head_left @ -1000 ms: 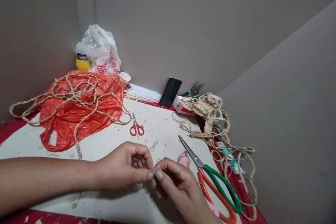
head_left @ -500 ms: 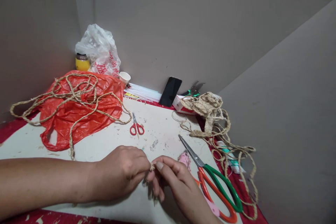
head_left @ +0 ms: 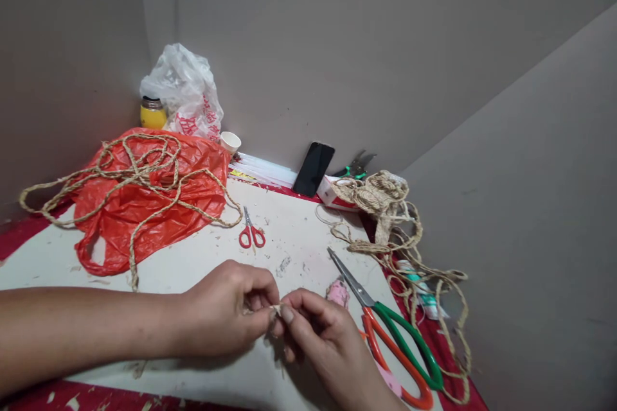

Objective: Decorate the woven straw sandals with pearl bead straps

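Observation:
My left hand (head_left: 236, 308) and my right hand (head_left: 322, 334) meet above the white board (head_left: 193, 340). Thumb and fingers of each are pinched on a small pale piece of straw-like fibre (head_left: 275, 310), mostly hidden by the fingertips. Braided straw rope (head_left: 159, 202) lies looped over a red plastic bag (head_left: 110, 231) at left, one strand passing under my left forearm. Beyond my hands lie small red-handled scissors (head_left: 251, 235). Close by my right hand are large scissors (head_left: 400, 334) with one orange and one green handle, next to a pink lump (head_left: 338, 293).
A black phone (head_left: 313, 170) leans at the back, near green-handled pliers (head_left: 357, 167). More coiled straw braid (head_left: 385, 192) trails down the right edge. A paper cup (head_left: 231, 141), a yellow jar (head_left: 153, 114) and a white plastic bag (head_left: 183, 90) stand along the wall.
My left hand has turned and lifted slightly, its fingers now curled more openly around the pinch. The right hand still pinches the fibre, its lower fingers drawn in.

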Motion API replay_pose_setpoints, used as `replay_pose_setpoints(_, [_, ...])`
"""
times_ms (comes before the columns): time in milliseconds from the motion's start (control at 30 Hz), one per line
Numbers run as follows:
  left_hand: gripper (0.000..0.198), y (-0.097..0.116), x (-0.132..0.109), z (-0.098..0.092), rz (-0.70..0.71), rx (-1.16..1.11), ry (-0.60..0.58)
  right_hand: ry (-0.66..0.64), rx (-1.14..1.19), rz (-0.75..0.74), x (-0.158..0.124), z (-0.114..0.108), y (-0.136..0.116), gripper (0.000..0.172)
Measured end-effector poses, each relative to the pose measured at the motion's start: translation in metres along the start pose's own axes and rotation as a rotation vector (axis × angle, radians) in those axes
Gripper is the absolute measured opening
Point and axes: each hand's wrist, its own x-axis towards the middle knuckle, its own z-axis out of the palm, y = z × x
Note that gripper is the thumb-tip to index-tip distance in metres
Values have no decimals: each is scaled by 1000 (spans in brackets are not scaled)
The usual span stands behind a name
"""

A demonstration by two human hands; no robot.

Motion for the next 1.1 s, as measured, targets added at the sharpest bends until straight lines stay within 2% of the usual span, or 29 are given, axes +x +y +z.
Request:
replay_pose_setpoints(33, [7, 2, 1, -1, -73, -134, -28, 4, -24, -28, -1, -1, -1, 33])
replay_pose_setpoints(100, [17, 3, 5, -2, -178, -355, -70, 13, -67, -80, -1, -4, -4, 32])
replay_pose_setpoints(167, [27, 1, 8, -3, -229, -491, -106, 4, -113, -119, -2, -7, -7, 31])
replay_pose_setpoints(233, [28, -2, 10, -4, -240, -554, -146, -12, -193, -154, -3, -9, -8, 30])
replay_pose_setpoints(300, [26, -3, 11, -5, -233, -548, -162, -20, -311, -209, -3, -12, -9, 29])
replay_pose_setpoints(533, [8, 7, 5, -8, -152, -294, -70, -39, -806, -553, -1, -18, 3, 19])
replay_pose_setpoints(633, [3, 3, 7, -7, -218, -370, -98, -80, -844, -711, 2, -19, 6, 14])
replay_pose_setpoints(733, [6, 0, 10, -8, -298, -502, -144, -80, -820, -862, 4, -20, 7, 20])
replay_pose_setpoints(833, [5, -1, 11, -10, -373, -605, -142, 21, -791, -819, 2, -20, 11, 22])
replay_pose_setpoints(967, [7, -1, 11, -13, -390, -748, -162, 270, -702, -729, -4, -19, 18, 28])
replay_pose_setpoints(1033, [7, -1, 10, -13, -378, -784, -175, 293, -688, -693, -5, -18, 19, 24])
replay_pose_setpoints(1100, [8, 0, 10, -13, -386, -797, -196, 259, -752, -671, -6, -15, 16, 23])
